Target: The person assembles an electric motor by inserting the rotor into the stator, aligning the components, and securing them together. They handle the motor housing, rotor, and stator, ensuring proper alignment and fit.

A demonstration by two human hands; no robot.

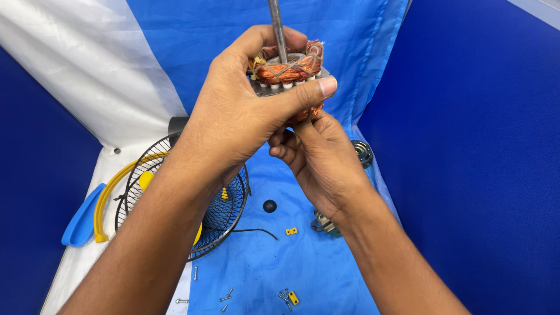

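A small electric motor core [290,69] with orange copper windings and a grey steel shaft [276,26] is held up in front of me. My left hand [239,111] wraps around its metal body, thumb across the front edge. My right hand [318,157] sits just under it, fingers curled against the underside of the windings and gripping it from below. The shaft points upward out of the top of the view.
Below lie a black wire fan guard [227,204], a yellow ring [108,204], a blue blade [81,224], a black round knob [269,206], small yellow clips [291,231], metal motor parts [363,153] and several loose screws [226,297] on blue cloth.
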